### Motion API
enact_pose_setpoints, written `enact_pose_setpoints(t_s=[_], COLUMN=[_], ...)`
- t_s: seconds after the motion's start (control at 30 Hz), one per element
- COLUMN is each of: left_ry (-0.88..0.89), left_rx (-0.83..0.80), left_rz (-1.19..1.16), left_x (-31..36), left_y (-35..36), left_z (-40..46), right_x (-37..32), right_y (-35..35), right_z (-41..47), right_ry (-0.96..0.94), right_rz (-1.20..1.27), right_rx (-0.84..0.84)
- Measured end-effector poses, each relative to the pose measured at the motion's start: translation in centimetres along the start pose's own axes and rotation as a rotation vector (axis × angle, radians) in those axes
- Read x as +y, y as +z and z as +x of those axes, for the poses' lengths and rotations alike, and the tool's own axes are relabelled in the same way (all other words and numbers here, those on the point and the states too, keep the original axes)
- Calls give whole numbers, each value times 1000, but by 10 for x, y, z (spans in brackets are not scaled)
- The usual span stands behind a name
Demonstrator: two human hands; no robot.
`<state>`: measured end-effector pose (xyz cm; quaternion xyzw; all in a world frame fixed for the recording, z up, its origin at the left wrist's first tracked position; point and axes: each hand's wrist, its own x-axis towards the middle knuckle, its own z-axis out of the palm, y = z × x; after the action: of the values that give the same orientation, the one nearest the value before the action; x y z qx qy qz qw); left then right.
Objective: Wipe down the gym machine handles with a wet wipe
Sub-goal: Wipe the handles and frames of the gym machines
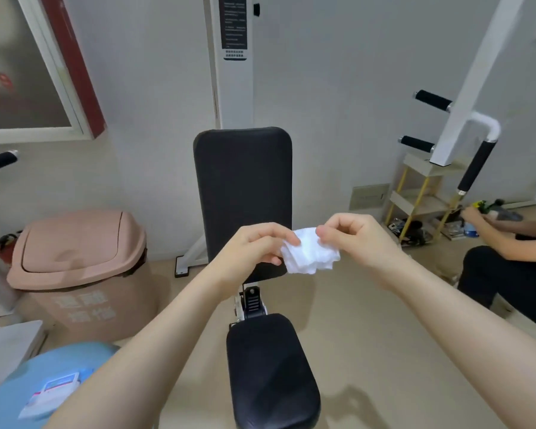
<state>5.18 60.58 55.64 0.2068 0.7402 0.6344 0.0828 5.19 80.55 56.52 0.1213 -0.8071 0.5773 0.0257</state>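
Barely started: both hands, left hand (254, 246) and right hand (353, 235), pinch the crumpled white wet wipe (310, 250) mid-frame, each grip clamped on it. Black foam machine handles (432, 100) upper right look untouched.

Instruction label (235, 26) text too small to read. Seated person (508, 252) cut off at right edge. Wipe packet (51, 394) print blurred.

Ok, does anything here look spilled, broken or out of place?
Nothing stands out. Both hands, left and right, hold a crumpled white wipe in front of the backrest. The bin stands upright, lid shut.
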Motion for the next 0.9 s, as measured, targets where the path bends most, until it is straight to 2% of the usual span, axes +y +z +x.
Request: enact_pose_setpoints(t_s=[0.1, 0.27, 0.47, 0.7, 0.9], left_ry=[-7, 16, 30, 20, -2], left_rx=[79, 218, 212, 214, 245], left_rz=[104, 251, 414, 387, 220], left_x=[1, 7, 2, -11, 10], left_y=[16, 58, 126, 253, 365], left_z=[62, 148, 240, 367, 482], right_x=[16, 43, 96, 172, 214], right_y=[-37, -103, -191, -345, -503], right_z=[43, 93, 125, 164, 205], right_ry=[38, 164, 176, 161, 158], right_rz=[23, 306, 479, 564, 552], right_rx=[78, 55, 23, 54, 122])
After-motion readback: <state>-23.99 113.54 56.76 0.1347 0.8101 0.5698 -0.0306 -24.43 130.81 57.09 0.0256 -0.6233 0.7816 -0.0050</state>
